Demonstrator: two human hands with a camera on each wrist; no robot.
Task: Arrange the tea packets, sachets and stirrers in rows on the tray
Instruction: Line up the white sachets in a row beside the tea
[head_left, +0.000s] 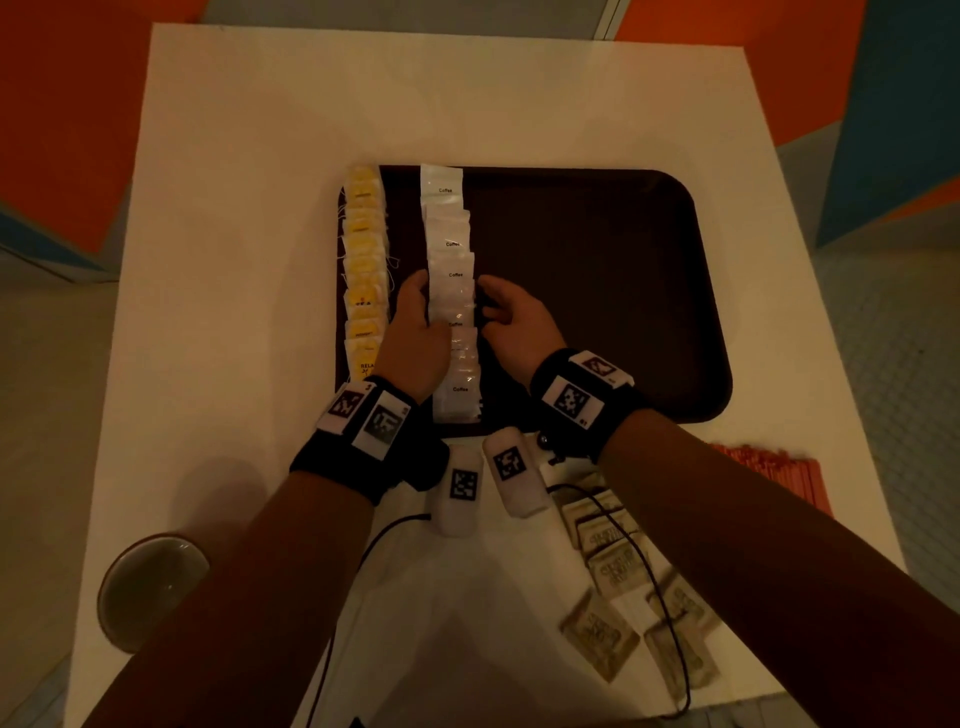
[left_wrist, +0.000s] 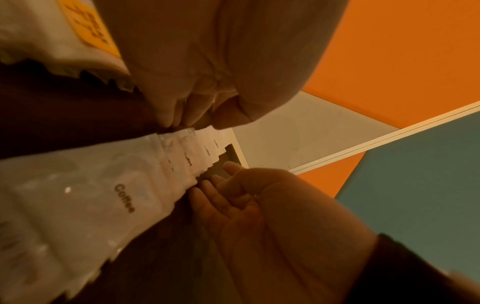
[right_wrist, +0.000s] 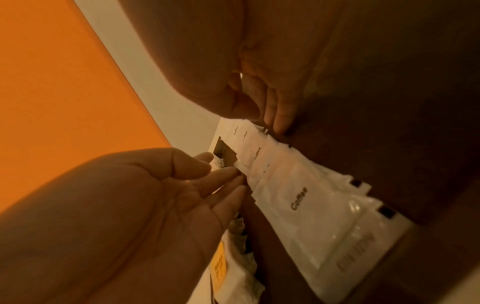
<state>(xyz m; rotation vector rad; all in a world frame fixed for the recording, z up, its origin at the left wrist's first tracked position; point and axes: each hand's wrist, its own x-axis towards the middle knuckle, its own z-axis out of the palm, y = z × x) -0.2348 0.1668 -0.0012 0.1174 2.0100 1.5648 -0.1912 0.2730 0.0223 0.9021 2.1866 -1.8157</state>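
Both hands are working the white row now. The left hand (head_left: 415, 332) is lying along the left edge of the coffee sachets (head_left: 454, 291), and the right hand (head_left: 511, 322) is facing it from the other side, so the row is sitting squeezed between them. The fingers (left_wrist: 207, 191) of the right hand are straight and relaxed, tips just touching the serrated sachet edges; the left hand's fingers (right_wrist: 221, 181) are likewise extended, nudging and grasping nothing. This looks like a squaring-up pass, not a pick.

The sachets are lying overlapped like shingles down the brown tray (head_left: 597, 291), second column in, with the yellow tea packets (head_left: 366, 270) already lined up along the tray's left rim, just beside the left hand.

To do this well, I'd say both palms should be pressing inward evenly and sliding along the row together, so no sachet is skewing out. The packets look slick and light, so gentle pressure is the thing; a hard shove is likely to buckle the overlap or bump the tea column next door.

Still waiting on the counter (head_left: 260, 208): brown sugar sachets (head_left: 613, 561) scattered near the right forearm, and the orange stirrers (head_left: 769, 473) bundled off the tray's near-right corner. Plenty of bare tray is showing to the right for them.
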